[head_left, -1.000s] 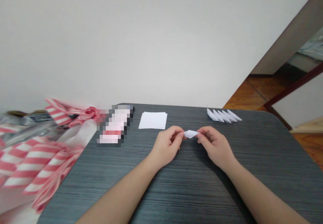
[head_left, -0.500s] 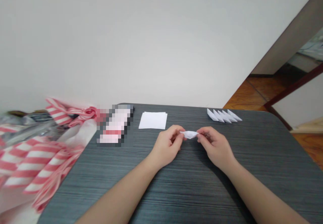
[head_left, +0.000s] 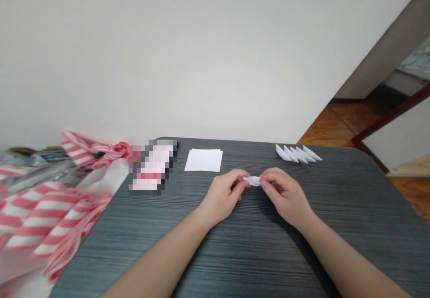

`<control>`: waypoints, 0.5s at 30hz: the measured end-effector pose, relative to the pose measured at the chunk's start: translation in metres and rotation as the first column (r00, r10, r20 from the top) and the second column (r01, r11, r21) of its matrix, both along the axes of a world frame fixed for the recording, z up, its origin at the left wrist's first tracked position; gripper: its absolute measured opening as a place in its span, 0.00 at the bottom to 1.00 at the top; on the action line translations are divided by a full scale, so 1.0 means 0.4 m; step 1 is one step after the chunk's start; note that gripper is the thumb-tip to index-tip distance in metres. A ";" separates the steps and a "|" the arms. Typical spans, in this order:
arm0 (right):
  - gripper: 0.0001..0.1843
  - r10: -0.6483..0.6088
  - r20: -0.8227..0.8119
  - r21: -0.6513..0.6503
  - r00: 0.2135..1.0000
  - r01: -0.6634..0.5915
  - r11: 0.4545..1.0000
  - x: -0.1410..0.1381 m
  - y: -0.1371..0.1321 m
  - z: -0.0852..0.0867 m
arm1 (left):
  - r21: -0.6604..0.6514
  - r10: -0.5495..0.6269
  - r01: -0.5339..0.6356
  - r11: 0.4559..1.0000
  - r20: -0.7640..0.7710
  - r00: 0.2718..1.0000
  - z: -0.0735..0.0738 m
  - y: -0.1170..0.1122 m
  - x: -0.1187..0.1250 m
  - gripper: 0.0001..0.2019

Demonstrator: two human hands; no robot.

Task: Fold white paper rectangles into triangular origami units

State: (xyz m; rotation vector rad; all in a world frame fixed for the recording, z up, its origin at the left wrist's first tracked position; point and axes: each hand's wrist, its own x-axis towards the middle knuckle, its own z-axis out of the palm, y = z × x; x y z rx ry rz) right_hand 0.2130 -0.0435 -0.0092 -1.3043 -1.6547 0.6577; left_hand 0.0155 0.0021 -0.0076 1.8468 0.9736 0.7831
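Very small folded white paper [head_left: 253,180], narrow and a little wrinkled, pinched closely between left hand [head_left: 223,198] and right hand [head_left: 285,196]

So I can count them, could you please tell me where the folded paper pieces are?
In the head view, the row of folded paper pieces lies near the dark table's far edge, right of the white paper stack, beyond the right hand.
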 end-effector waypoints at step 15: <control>0.06 -0.012 0.072 -0.008 0.997 0.012 1.000 -0.007 0.006 0.004 | 0.263 -0.115 0.147 0.953 -0.134 0.984 0.002 0.004 -0.005 0.13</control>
